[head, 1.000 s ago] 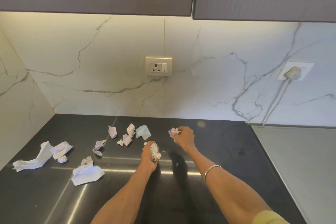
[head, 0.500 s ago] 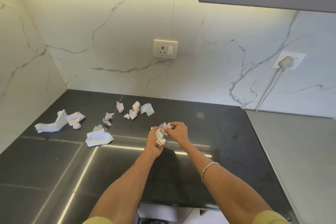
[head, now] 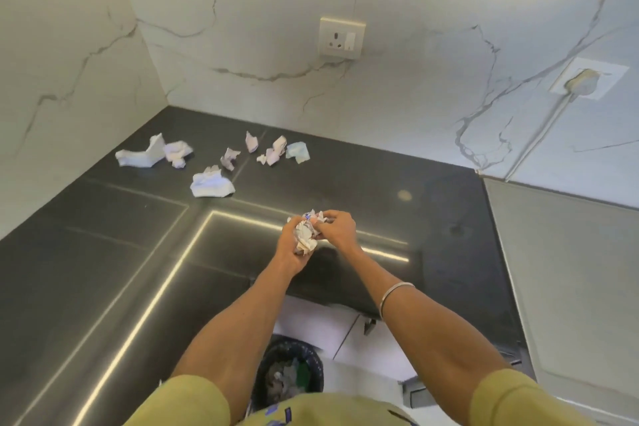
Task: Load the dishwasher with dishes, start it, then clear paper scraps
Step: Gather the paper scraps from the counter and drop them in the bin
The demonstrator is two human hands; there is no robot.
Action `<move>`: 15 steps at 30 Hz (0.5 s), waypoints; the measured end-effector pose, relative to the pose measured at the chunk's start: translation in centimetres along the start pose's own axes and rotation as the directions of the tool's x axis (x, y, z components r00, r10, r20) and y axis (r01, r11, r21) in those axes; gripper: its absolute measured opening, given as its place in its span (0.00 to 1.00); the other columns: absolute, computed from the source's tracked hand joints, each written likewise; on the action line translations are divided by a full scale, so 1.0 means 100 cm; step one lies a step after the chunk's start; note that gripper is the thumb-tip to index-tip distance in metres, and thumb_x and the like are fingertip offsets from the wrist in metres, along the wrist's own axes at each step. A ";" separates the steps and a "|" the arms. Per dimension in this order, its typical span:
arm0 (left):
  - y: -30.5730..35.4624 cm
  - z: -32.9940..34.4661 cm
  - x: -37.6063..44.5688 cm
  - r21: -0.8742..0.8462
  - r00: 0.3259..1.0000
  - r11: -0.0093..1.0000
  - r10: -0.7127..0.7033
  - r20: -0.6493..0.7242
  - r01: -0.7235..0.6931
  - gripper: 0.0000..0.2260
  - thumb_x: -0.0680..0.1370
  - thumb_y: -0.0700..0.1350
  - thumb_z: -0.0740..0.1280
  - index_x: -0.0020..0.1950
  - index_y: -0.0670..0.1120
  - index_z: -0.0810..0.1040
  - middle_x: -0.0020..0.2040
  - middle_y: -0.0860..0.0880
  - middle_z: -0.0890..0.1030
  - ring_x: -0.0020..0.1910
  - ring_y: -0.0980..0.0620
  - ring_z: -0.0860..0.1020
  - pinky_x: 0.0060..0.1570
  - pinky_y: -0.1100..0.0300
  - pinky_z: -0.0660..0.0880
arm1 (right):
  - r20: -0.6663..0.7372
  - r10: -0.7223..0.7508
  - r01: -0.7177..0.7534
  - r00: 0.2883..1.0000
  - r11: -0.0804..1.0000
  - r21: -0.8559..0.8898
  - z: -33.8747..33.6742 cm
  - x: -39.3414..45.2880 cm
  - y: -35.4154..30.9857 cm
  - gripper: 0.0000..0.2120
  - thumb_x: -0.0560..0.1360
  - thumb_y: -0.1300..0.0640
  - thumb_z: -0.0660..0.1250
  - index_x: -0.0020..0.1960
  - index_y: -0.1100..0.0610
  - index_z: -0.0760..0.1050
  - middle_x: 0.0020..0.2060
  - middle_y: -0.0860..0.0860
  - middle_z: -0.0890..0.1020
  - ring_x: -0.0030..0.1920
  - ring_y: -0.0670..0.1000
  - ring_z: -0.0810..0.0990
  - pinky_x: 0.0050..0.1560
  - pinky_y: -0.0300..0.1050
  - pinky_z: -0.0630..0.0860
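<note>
Over the counter [head: 103,270] front edge, left hand [head: 288,249] and right hand [head: 337,228] both clutch one paper wad [head: 306,235], fingers curled round it. Loose scraps [head: 211,185] lie at 10 o'clock; bin [head: 288,373] at 6, on the floor.

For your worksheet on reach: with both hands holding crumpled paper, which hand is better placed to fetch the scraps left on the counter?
Left. The remaining scraps lie on the left hand's side of the counter; the right hand would cross over.

Left hand [head: 288,247], right hand [head: 337,227]: touching, curled grip.
</note>
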State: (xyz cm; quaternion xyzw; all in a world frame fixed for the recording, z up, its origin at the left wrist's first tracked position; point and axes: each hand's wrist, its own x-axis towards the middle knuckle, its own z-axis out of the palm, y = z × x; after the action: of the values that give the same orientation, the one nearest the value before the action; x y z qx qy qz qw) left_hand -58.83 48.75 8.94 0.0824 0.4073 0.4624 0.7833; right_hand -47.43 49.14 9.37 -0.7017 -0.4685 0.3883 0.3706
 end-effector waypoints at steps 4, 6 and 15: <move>-0.023 -0.003 -0.023 -0.086 0.997 0.994 0.061 -0.039 -0.064 0.11 0.80 0.44 0.60 0.50 0.40 0.79 0.37 0.46 0.83 0.33 0.52 0.82 0.32 0.62 0.77 | 0.071 -0.017 0.019 0.997 1.000 -0.019 -0.008 -0.016 0.007 0.05 0.69 0.55 0.76 0.39 0.49 0.80 0.38 0.53 0.86 0.40 0.52 0.86 0.47 0.56 0.83; -0.039 -0.002 -0.038 -0.145 0.992 0.984 0.092 -0.089 -0.104 0.11 0.81 0.44 0.60 0.46 0.40 0.79 0.33 0.47 0.83 0.30 0.53 0.81 0.28 0.65 0.76 | 0.112 -0.042 0.046 0.993 0.998 -0.036 -0.015 -0.029 0.010 0.04 0.70 0.55 0.76 0.43 0.52 0.81 0.40 0.54 0.86 0.41 0.53 0.86 0.49 0.54 0.82; -0.101 -0.023 -0.091 -0.218 0.970 0.964 0.107 -0.216 -0.154 0.10 0.79 0.48 0.66 0.50 0.41 0.80 0.35 0.47 0.84 0.30 0.53 0.82 0.28 0.65 0.77 | 0.277 -0.041 0.059 0.960 0.997 -0.057 -0.018 -0.083 0.054 0.05 0.72 0.53 0.74 0.40 0.48 0.79 0.40 0.52 0.86 0.41 0.53 0.86 0.46 0.56 0.83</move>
State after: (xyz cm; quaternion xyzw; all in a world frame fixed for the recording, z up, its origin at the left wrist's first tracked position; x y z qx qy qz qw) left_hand -56.05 35.32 7.41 -0.0307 0.4216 0.5637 0.7096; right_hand -45.95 39.48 7.04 -0.6403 -0.5454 0.4575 0.2885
